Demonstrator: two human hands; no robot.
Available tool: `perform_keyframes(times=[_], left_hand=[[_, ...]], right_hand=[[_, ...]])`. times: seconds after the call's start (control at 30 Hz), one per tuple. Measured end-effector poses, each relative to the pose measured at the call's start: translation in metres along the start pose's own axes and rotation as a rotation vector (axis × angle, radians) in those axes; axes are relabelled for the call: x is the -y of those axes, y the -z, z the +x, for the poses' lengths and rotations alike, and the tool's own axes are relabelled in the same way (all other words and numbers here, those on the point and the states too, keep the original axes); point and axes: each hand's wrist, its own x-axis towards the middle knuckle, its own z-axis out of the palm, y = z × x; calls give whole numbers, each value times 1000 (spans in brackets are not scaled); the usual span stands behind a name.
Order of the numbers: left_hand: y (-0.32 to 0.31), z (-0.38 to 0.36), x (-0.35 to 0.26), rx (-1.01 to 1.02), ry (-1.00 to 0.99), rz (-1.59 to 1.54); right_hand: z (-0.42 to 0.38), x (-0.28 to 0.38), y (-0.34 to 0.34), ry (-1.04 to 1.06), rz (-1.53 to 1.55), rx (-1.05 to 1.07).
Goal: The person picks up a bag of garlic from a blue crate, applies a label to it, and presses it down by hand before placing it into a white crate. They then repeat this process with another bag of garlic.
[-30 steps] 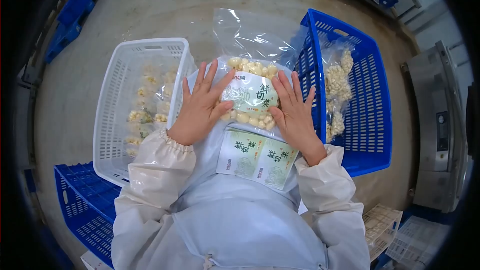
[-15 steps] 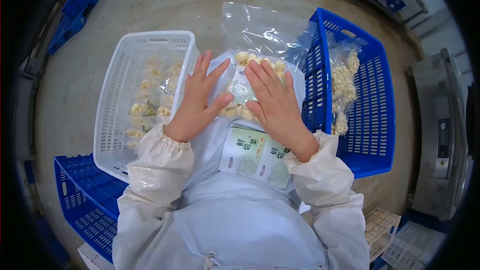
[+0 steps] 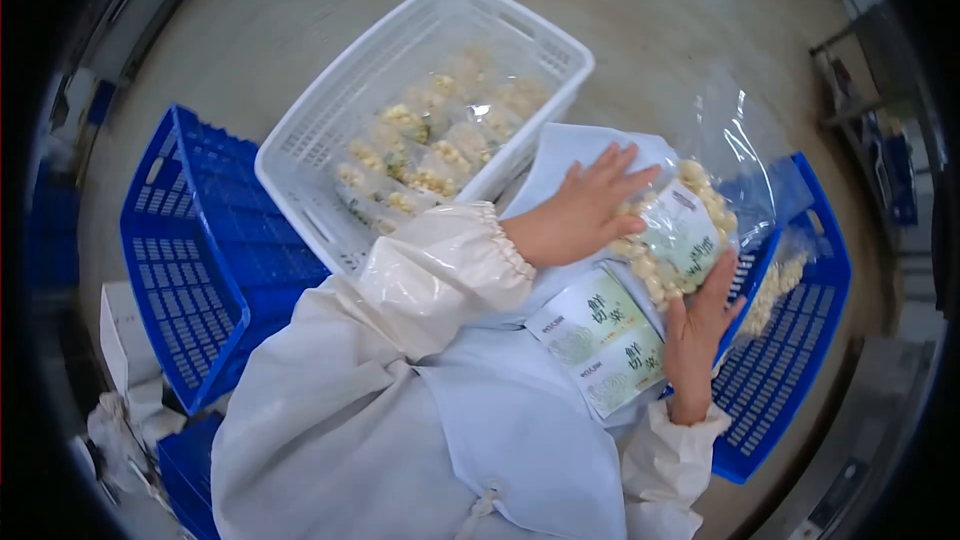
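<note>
A clear bag of pale round pieces [image 3: 655, 265] with a green and white label [image 3: 680, 230] lies on the light blue apron over my lap. My left hand [image 3: 590, 205] is spread, its fingertips at the bag's upper left edge. At the bag's lower right edge rests my right hand [image 3: 700, 325], fingers apart, the thumb near the label. Below the bag, printed green and white label sheets [image 3: 600, 340] lie on the apron. The unfilled plastic end of the bag [image 3: 745, 155] extends up and to the right.
Beyond my left arm stands a white basket [image 3: 350, 70] holding several bags of pale pieces. On the right, a blue crate [image 3: 790, 370] holds another bag of pale pieces [image 3: 775, 290]. Blue crates [image 3: 190, 270] stand at the left. Metal equipment lines the right side.
The view has turned, so baskets and lap appear rotated. My right hand has moved off the label to the bag's lower right edge. The label now shows more fully.
</note>
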Motion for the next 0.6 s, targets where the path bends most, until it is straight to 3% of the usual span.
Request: perform_keyframes(times=[0.2,0.3,0.37,0.47,0.53,0.6], left_hand=[[-2,-4,18,-54,-16,-217],[11,-17,22,-132,-84,-160],[30,-33,35,-245,-19,-301],[67,-42,40,-419,279,-321],[69,-32,67,-543,127,-343],[67,-9,37,-552,-2,-403]], right_hand=[[0,16,24,115,10,-18],[-4,30,20,155,-111,104],[-5,29,14,188,-168,144],[-19,23,29,152,-126,168],[-14,35,38,202,-110,133],[1,54,42,281,-68,126]])
